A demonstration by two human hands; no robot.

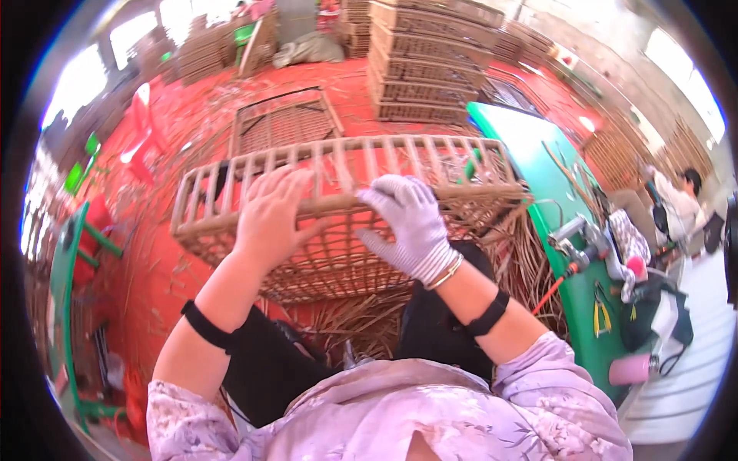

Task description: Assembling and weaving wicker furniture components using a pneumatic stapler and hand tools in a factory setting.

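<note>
A brown woven wicker crate [338, 202] with a slatted top side lies across in front of my knees. My left hand [270, 211], bare, rests over the near rail and slats of the crate, fingers stretched out and thumb apart. On my right hand [410, 224] is a striped white glove. Its fingers bend at the crate's near rail, with the thumb spread away below them; whether they touch the rail is hard to tell. Loose wicker strips [530, 265] spread beside and under the crate.
At my right stands a green bench [573, 307] with a power tool [580, 246], yellow-handled pliers [602, 311] and a pink bottle [632, 369]. Stacked wicker crates [430, 61] and a flat woven panel [284, 123] are ahead. A person [676, 200] sits at far right.
</note>
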